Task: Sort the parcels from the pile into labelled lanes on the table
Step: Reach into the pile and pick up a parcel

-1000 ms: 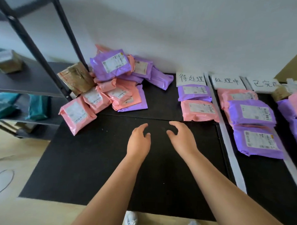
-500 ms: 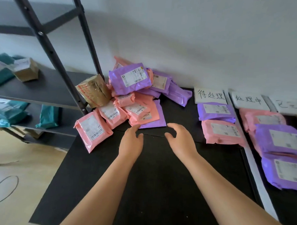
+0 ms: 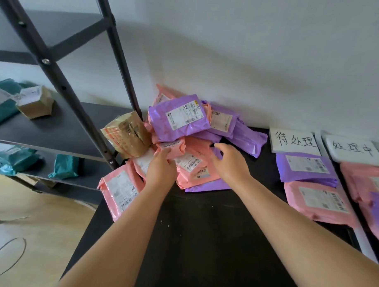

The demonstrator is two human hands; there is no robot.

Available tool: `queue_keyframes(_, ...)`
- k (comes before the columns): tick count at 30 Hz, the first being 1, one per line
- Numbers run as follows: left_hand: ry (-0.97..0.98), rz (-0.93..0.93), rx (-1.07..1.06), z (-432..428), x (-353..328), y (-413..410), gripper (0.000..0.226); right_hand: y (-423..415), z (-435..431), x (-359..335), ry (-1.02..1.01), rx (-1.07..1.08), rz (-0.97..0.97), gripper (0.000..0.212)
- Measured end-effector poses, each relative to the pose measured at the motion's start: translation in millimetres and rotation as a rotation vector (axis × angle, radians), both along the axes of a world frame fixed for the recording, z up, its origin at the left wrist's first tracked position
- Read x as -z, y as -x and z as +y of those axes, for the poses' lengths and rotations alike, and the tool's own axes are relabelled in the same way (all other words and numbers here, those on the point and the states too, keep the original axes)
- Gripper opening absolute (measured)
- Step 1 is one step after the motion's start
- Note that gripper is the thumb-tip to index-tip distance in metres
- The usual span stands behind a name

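A pile of pink and purple parcels sits at the back left of the black table [image 3: 202, 240], topped by a purple parcel [image 3: 176, 119]. My left hand [image 3: 161, 168] rests on the pile, its fingertips touching a small pink parcel [image 3: 172, 146]. My right hand [image 3: 231, 162] hovers with spread fingers over a labelled pink parcel [image 3: 192, 162] and holds nothing. To the right, the first lane label [image 3: 295, 141] has a purple parcel [image 3: 306, 166] and a pink parcel [image 3: 319, 201] below it. The second lane label [image 3: 353, 149] lies further right.
A brown taped parcel [image 3: 126, 134] leans on the pile's left side, against a black shelf upright [image 3: 122, 61]. The grey shelf [image 3: 56, 125] holds a cardboard box [image 3: 35, 102] and teal parcels [image 3: 64, 167]. A white strip [image 3: 363, 244] separates the lanes.
Both hands have moved forward from the bare table onto the pile. The view has swung left and closer to the pile.
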State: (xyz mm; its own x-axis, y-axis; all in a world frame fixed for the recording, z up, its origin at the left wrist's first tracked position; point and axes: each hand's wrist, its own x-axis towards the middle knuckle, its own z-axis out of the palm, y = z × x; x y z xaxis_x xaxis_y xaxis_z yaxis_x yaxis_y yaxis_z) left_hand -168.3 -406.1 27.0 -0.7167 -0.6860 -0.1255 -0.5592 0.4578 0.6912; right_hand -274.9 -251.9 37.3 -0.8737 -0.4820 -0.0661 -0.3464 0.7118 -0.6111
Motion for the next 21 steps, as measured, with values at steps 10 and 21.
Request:
queue_keyframes(10,0.013,-0.037,0.03,-83,22,67,0.049,84,-87,15,-0.169,0.113,0.013,0.036)
queue_keyframes(21,0.063,-0.158,0.055,-107,44,87,0.048,107,-120,35,-0.188,0.262,-0.022,0.029)
